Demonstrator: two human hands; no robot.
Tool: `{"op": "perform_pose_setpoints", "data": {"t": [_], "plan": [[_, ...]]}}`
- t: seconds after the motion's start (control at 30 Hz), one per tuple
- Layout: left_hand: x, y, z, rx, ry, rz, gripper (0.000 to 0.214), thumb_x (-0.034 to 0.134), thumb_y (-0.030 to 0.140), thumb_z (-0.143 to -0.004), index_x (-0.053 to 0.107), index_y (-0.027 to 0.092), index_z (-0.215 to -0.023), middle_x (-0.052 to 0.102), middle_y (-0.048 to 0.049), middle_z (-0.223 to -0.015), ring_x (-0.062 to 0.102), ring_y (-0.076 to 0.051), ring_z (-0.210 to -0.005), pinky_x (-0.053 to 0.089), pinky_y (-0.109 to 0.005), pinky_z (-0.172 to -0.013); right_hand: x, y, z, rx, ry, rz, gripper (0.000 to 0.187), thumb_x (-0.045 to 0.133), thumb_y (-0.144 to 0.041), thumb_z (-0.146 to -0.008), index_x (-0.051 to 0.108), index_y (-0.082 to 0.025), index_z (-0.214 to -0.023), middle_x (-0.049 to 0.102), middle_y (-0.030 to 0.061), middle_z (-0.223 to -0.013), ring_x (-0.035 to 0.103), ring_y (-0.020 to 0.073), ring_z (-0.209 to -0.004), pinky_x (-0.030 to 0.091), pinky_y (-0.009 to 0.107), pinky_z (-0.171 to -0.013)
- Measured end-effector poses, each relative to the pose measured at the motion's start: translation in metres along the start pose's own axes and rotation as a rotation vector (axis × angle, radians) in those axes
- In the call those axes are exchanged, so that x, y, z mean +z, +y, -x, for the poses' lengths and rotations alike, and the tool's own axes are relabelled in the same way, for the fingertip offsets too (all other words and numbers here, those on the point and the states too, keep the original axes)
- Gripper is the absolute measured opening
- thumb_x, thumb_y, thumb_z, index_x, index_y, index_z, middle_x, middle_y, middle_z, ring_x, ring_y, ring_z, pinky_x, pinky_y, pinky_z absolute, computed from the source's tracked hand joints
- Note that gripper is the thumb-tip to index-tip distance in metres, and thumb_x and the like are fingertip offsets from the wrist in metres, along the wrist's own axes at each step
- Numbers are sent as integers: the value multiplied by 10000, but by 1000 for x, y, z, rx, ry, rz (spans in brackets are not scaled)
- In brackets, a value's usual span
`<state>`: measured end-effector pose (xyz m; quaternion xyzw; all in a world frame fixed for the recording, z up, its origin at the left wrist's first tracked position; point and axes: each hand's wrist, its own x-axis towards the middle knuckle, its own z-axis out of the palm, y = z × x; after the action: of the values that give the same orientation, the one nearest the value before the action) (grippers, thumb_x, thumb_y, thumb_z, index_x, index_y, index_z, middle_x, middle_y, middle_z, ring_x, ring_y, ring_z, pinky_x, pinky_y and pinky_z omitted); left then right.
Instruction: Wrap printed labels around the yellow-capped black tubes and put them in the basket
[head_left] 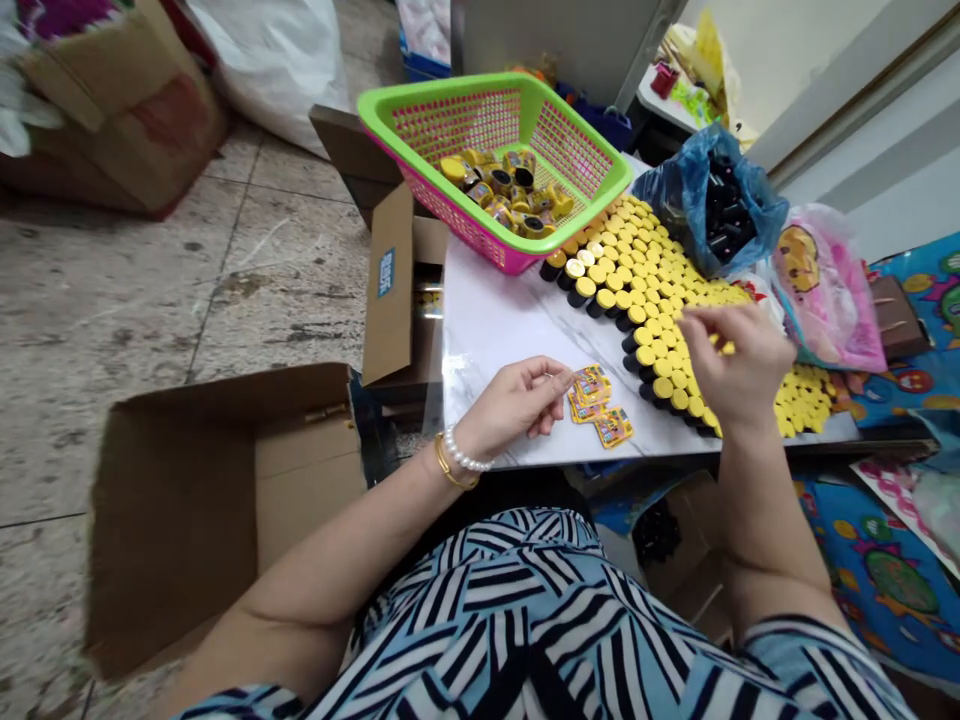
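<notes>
While poised over a small pile of yellow printed labels (pixel 598 403), left hand (pixel 516 407) curled, thumb and fingertips (pixel 559 375) pinched together at the pile's edge, with pearl bracelet (pixel 465 450) and gold bangle (pixel 450 470) on the wrist. Right hand (pixel 739 365) farther along the marble tabletop (pixel 502 350), fingers (pixel 697 325) pinched just above rows of yellow-capped black bottles (pixel 645 310), anything held between them too small to make out. Beyond, a green-and-pink basket (pixel 450 100) of jumbled bottles (pixel 499 190), and a blue bag (pixel 675 190) of dark bottles, partly hidden by its folds. Left of the tabletop, open cartons (pixel 225 500) on the floor (pixel 112 300), cut off by the frame's edge.
</notes>
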<state>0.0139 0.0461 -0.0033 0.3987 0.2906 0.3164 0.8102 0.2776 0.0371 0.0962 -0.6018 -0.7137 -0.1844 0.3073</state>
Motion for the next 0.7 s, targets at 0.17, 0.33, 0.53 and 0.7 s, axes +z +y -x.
{"op": "perform_pose_setpoints", "data": {"t": [0.17,0.33,0.53,0.7], "plan": [[4,-1,-1,-41,6,-126,355,732,482,-911,663,154,-1026,614,29,-629,505,-44,-424,332,-138,-371,2,21,105,20,-101,341,173,744,-377,-890,791,-238,-982,723,100,-1073,612,264,-988,480,442,-920],[11,-5,-3,115,141,-384,311,706,440,-924,691,151,-1040,621,22,-632,543,-73,-488,415,-180,-462,25,13,127,13,-85,393,156,715,-319,-911,746,-255,-1050,717,82,-1231,577,298,-1167,416,462,-989],[21,-12,-11,406,245,-917,177,695,332,-931,761,174,-976,677,-5,-720,576,-110,-626,452,-246,-646,23,17,121,-8,-34,255,77,694,-276,-916,676,-222,-968,730,86,-1073,632,270,-1055,443,443,-964],[30,-13,-50,425,213,-1345,135,738,284,-892,810,211,-980,673,-51,-881,568,-153,-725,394,-280,-652,19,5,105,94,0,-38,221,700,-323,-920,646,-226,-1112,698,115,-1102,661,275,-1066,508,438,-959]]}}
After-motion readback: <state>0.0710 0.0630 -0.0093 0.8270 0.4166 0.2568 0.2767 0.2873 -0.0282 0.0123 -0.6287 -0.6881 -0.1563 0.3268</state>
